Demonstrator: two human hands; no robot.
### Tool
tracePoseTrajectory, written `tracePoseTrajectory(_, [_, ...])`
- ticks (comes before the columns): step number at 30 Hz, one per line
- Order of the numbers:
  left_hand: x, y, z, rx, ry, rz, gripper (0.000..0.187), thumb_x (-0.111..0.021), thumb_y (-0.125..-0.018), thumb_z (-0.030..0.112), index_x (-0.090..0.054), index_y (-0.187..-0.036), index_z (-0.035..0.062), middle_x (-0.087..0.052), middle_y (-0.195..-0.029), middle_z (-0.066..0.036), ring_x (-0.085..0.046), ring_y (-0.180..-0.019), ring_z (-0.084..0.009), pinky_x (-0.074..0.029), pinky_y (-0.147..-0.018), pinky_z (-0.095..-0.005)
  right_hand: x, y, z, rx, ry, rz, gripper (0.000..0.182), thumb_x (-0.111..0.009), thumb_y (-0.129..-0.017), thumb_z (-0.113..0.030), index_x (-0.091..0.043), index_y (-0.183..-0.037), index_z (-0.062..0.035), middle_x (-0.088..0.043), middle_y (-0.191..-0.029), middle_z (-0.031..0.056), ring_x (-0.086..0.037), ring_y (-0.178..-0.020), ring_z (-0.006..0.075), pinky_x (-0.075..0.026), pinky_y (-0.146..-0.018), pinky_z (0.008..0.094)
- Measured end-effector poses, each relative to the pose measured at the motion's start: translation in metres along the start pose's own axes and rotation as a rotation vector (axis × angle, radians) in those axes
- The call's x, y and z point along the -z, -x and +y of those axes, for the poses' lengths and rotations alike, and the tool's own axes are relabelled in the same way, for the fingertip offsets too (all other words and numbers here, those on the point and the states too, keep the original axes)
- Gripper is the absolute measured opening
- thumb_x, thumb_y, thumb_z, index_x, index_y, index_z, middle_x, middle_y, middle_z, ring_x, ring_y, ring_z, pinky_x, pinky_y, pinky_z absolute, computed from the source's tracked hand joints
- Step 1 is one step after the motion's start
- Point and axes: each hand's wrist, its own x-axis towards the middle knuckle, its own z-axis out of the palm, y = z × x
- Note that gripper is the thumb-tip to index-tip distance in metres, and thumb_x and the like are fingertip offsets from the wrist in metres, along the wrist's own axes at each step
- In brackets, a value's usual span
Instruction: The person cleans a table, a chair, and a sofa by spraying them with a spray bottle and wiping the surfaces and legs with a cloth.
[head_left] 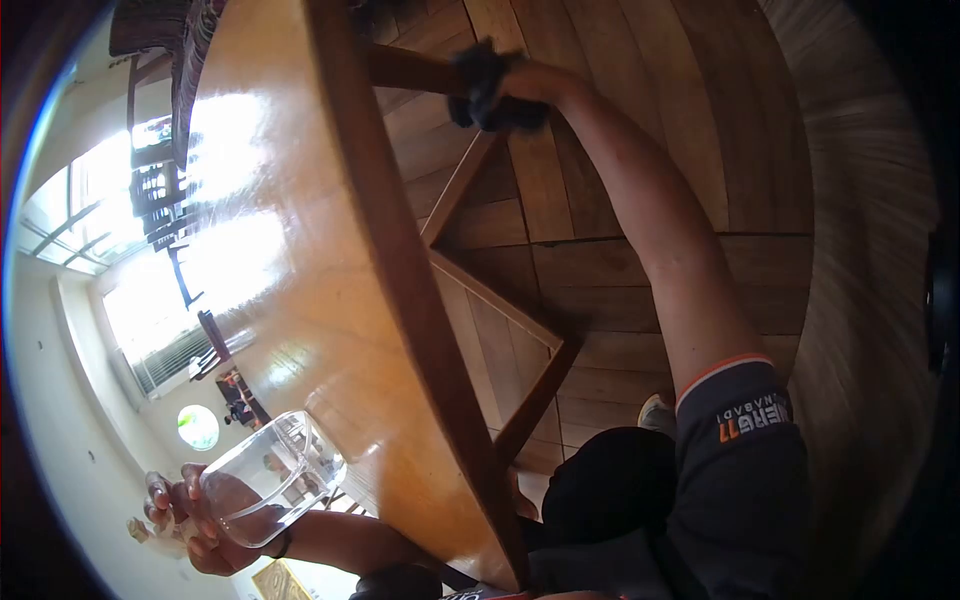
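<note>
My left hand (198, 522) is closed around the neck end of a clear plastic spray bottle (268, 478) at the lower left. A thin dip tube shows inside the bottle, whose wide base points towards the wooden table (370, 330). The sprayer head is largely hidden by my fingers. My right arm reaches down beside the table. Its right hand (532, 82) is closed on a dark cloth (484, 85), pressed at a wooden bar (410, 70) under the table. The cloth is slightly blurred.
The view is tilted sideways. Slanted wooden legs and rails (500, 300) stand below the tabletop over a plank-patterned wooden floor (650, 280). My dark-clad knee (610, 485) and a shoe (656, 415) are near. Chairs (160, 190) and bright windows lie beyond.
</note>
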Motion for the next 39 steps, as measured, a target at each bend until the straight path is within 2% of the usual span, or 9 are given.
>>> tracePoseTrajectory(3, [0.014,-0.001,0.004,0.069,0.107,-0.185,0.050,-0.057,-0.080,0.006,-0.047,-0.129,-0.0008,-0.046,-0.123,-0.019,-0.049,-0.099,-0.0294,-0.035,-0.105,-0.0487,-0.005,-0.010,0.071,0.602,0.302,0.318,0.048,-0.077,-0.078,-0.014,-0.063,-0.122,-0.0041,-0.068,-0.107,0.0069,-0.068,-0.086,0.0184,-0.056,-0.077,0.0365])
tracePoseTrajectory(6, [0.039,0.010,0.016,0.064,0.015,-0.107,0.054,-0.057,-0.078,0.007,-0.045,-0.131,-0.0013,-0.043,-0.128,-0.019,-0.043,-0.120,-0.0317,-0.031,-0.103,-0.0495,-0.033,0.008,0.070,0.721,0.028,0.620,0.045,-0.074,-0.079,-0.013,-0.063,-0.123,-0.0061,-0.067,-0.108,0.0076,-0.066,-0.088,0.0230,-0.054,-0.081,0.0398])
tracePoseTrajectory(12, [-0.003,0.006,-0.016,0.104,0.111,-0.039,0.059,-0.072,-0.074,0.010,-0.050,-0.127,-0.0027,-0.052,-0.125,-0.020,-0.053,-0.114,-0.0285,-0.045,-0.095,-0.0383,-0.090,0.147,0.049,0.240,-0.213,0.642,0.042,-0.068,-0.084,-0.015,-0.061,-0.125,-0.0061,-0.065,-0.114,0.0088,-0.064,-0.096,0.0240,-0.053,-0.087,0.0409])
tracePoseTrajectory(17, [-0.021,-0.005,-0.024,0.055,-0.108,-0.097,0.059,-0.063,-0.077,0.009,-0.049,-0.132,-0.0060,-0.057,-0.123,-0.025,-0.064,-0.098,-0.0241,-0.054,-0.081,-0.0350,-0.089,0.218,0.022,0.115,-0.579,0.507,0.040,-0.062,-0.088,-0.017,-0.060,-0.126,-0.0061,-0.064,-0.118,0.0098,-0.063,-0.103,0.0249,-0.051,-0.091,0.0418])
tracePoseTrajectory(29, [-0.047,-0.024,-0.031,-0.146,-0.087,-0.086,0.033,-0.062,-0.079,-0.001,-0.063,-0.111,0.0001,-0.068,-0.095,-0.004,-0.062,-0.072,-0.0087,-0.052,-0.066,-0.0249,-0.060,0.321,-0.057,0.376,-0.790,0.414,0.037,-0.050,-0.097,-0.022,-0.057,-0.130,-0.0060,-0.061,-0.129,0.0123,-0.058,-0.119,0.0271,-0.049,-0.102,0.0440])
tracePoseTrajectory(34, [0.003,0.036,0.006,-0.326,-0.011,0.008,0.038,-0.060,-0.079,-0.004,-0.058,-0.117,-0.0051,-0.068,-0.100,-0.007,-0.063,-0.075,-0.0077,-0.053,-0.068,-0.0257,-0.075,0.455,-0.077,0.811,0.598,0.793,0.053,-0.056,-0.089,-0.039,-0.054,-0.130,-0.0052,-0.057,-0.132,0.0117,-0.060,-0.114,0.0283,-0.048,-0.102,0.0449])
tracePoseTrajectory(36, [0.035,0.051,0.036,-0.274,0.150,0.003,0.040,-0.059,-0.081,-0.003,-0.056,-0.121,-0.0064,-0.067,-0.103,-0.010,-0.063,-0.076,-0.0092,-0.055,-0.069,-0.0278,-0.105,0.497,-0.113,0.731,0.342,0.937,0.054,-0.056,-0.087,-0.039,-0.056,-0.128,-0.0040,-0.060,-0.127,0.0120,-0.060,-0.114,0.0298,-0.048,-0.103,0.0455])
tracePoseTrajectory(37, [0.049,0.059,0.054,-0.240,0.232,-0.001,0.041,-0.059,-0.083,-0.003,-0.054,-0.123,-0.0071,-0.067,-0.104,-0.012,-0.063,-0.076,-0.0100,-0.056,-0.070,-0.0289,-0.116,0.515,-0.126,0.648,-0.288,0.868,0.054,-0.056,-0.086,-0.038,-0.057,-0.127,-0.0032,-0.061,-0.125,0.0123,-0.060,-0.114,0.0307,-0.048,-0.103,0.0458])
tracePoseTrajectory(39, [0.078,0.068,0.100,-0.202,0.351,0.059,0.028,-0.063,-0.078,0.000,-0.063,-0.106,-0.0008,-0.065,-0.084,-0.004,-0.059,-0.069,-0.0078,-0.048,-0.063,-0.0242,-0.165,0.530,-0.149,0.697,-0.312,0.983,0.055,-0.055,-0.084,-0.037,-0.058,-0.127,-0.0032,-0.063,-0.124,0.0127,-0.060,-0.115,0.0313,-0.048,-0.104,0.0465])
